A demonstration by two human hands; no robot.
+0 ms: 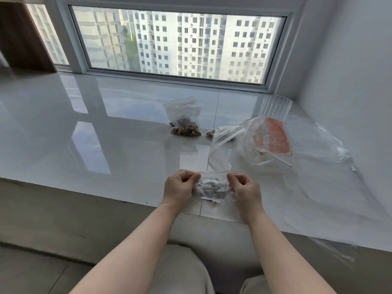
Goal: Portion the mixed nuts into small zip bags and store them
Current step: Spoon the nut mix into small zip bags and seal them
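Both hands, left hand (179, 187) and right hand (247, 192), pinch small zip bag (214, 188) top corners near sill (106, 145) front edge.

Filled bags (186, 122) left of cup (275, 107)

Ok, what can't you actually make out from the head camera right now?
- Zip bag: whether its strip is sealed; left hand and right hand pinch the top corners.
- Nut pile: mostly covered by crumpled clear plastic.
- Large bag: contents blurred by wrinkled film.
- Filled bags: count unclear, they overlap.
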